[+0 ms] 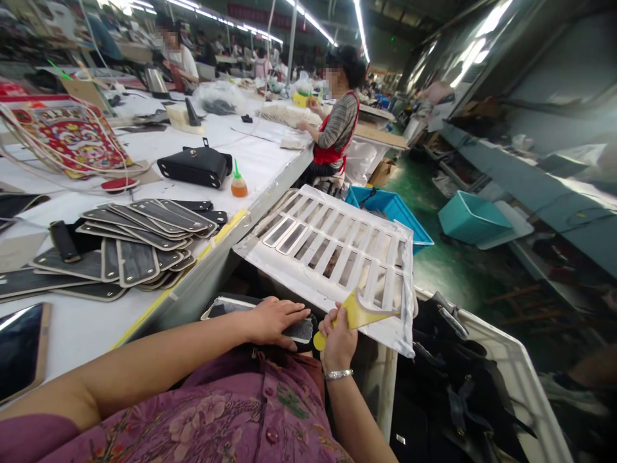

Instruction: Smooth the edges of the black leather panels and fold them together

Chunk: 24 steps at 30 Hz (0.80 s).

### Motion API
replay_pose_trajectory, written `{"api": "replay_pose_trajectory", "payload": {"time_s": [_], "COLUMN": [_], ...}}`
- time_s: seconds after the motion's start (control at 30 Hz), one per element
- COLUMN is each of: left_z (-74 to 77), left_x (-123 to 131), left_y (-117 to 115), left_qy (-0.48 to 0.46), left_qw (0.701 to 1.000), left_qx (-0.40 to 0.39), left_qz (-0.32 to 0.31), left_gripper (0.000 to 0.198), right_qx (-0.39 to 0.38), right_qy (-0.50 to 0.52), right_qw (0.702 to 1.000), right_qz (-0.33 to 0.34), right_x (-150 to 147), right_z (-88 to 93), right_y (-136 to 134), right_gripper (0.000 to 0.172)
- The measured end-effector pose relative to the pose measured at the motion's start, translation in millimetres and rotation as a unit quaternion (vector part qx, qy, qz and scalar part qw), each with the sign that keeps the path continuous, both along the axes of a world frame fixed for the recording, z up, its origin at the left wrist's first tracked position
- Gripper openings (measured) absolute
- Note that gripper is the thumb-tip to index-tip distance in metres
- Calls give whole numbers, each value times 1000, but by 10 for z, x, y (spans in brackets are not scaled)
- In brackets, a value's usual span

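My left hand (277,319) lies flat, fingers stretched, on a dark leather piece with a pale edge (226,307) resting on my lap. My right hand (337,341) is closed round a yellow scraper (359,313), whose blade points right over the lower edge of a white slotted template board (337,247). That board leans from the table's edge down toward my lap. A silver bracelet sits on my right wrist.
On the white table (87,325) lie a fanned stack of dark leather pieces (135,247), a black bag (195,166), an orange glue bottle (238,183) and a phone (22,350). A seated person (337,132) works further along. Blue bins (393,209) stand on the floor; a white crate of black bags (463,386) is at right.
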<state>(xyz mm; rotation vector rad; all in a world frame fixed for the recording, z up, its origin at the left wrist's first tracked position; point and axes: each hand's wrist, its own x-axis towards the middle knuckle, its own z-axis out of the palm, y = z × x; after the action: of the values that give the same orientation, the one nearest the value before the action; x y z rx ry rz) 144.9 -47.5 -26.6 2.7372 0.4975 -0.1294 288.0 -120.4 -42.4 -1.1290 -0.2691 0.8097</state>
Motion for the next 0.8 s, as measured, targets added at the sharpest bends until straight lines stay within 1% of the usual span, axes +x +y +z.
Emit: {"api": "replay_pose_trajectory", "payload": {"time_s": [0.17, 0.27, 0.4, 0.47, 0.6, 0.67, 0.77, 0.8], "left_z": [-85, -94, -85, -88, -91, -81, -76, -82], "left_x": [30, 35, 20, 14, 16, 16, -4, -16], "left_y": [39, 59, 77, 76, 50, 19, -48, -72], "left_qy": [-8, -7, -4, -9, -24, -21, -27, -36], "left_qw": [1000, 1000, 1000, 1000, 999, 999, 998, 998], "left_qx": [-1, -7, -14, -11, 22, 38, 52, 57], "left_qz": [-2, 2, 6, 5, 8, 6, -5, -4], "left_gripper": [81, 82, 82, 81, 77, 75, 74, 74], "right_qx": [-21, -29, -35, -41, -47, -56, -48, -39], "right_qy": [6, 24, 25, 2, -87, -106, -62, -41], "right_qw": [1000, 999, 999, 999, 995, 993, 994, 995], "right_qz": [17, 35, 13, 9, 0, 17, 74, 84], "right_x": [37, 123, 126, 55, -105, -129, -49, 4], "right_z": [-20, -9, -1, -3, -11, -13, -3, 5], "right_y": [52, 49, 75, 110, 170, 176, 171, 174], "right_gripper": [31, 29, 28, 29, 32, 34, 36, 36]}}
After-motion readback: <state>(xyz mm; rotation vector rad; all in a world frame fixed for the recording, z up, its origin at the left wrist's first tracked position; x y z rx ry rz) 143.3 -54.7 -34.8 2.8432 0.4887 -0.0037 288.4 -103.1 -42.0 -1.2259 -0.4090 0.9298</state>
